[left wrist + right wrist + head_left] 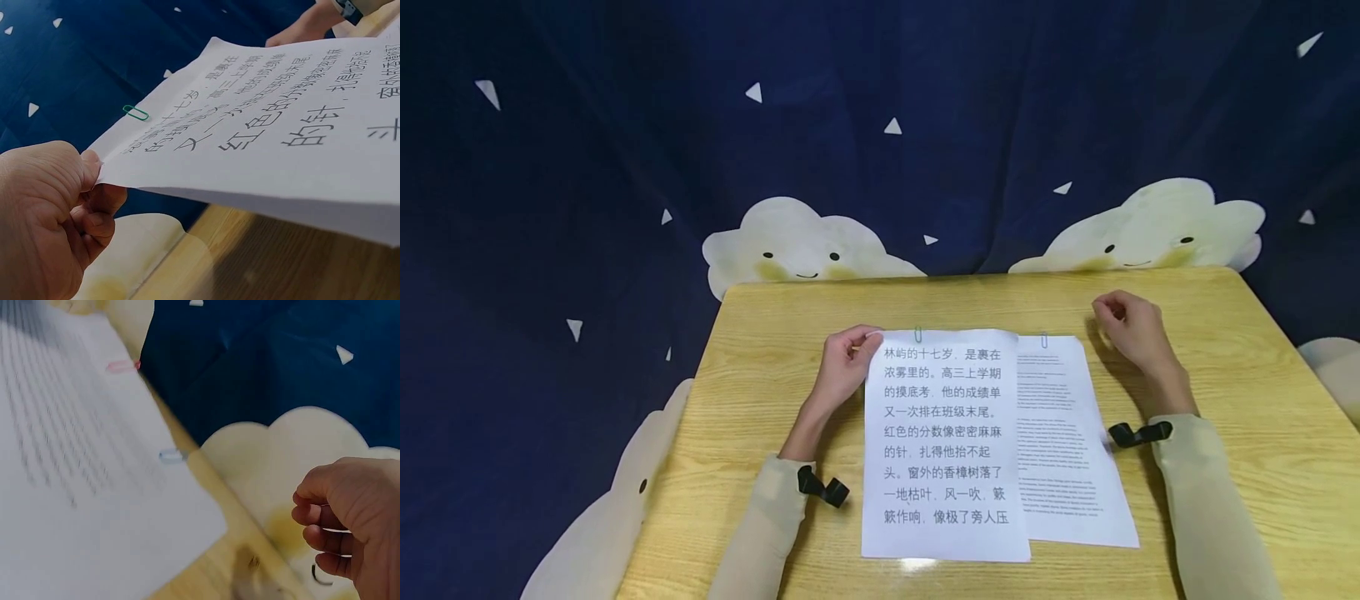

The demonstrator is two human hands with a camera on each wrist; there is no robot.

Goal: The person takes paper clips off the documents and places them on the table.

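In the head view my left hand (pixel 844 367) pinches the upper left corner of a paper sheet with large Chinese print (pixel 946 450). A green paper clip (pixel 135 113) sits on that sheet's top edge. The left wrist view shows the sheet lifted at this corner, between thumb and fingers. Partly covered by it, to the right, lies a sheet of small print (pixel 1063 442) with a blue paper clip (pixel 1043 340) at its top. A pinkish-red paper clip (pixel 123 365) also shows there in the right wrist view. My right hand (pixel 1133 329), loosely curled around nothing, hovers beyond that sheet's upper right corner.
The sheets are over a light wooden table (pixel 760 333). Behind its far edge hangs a dark blue curtain (pixel 850 167) with white triangles and smiling clouds. Each wrist wears a dark strap device, such as the left one (pixel 823 486).
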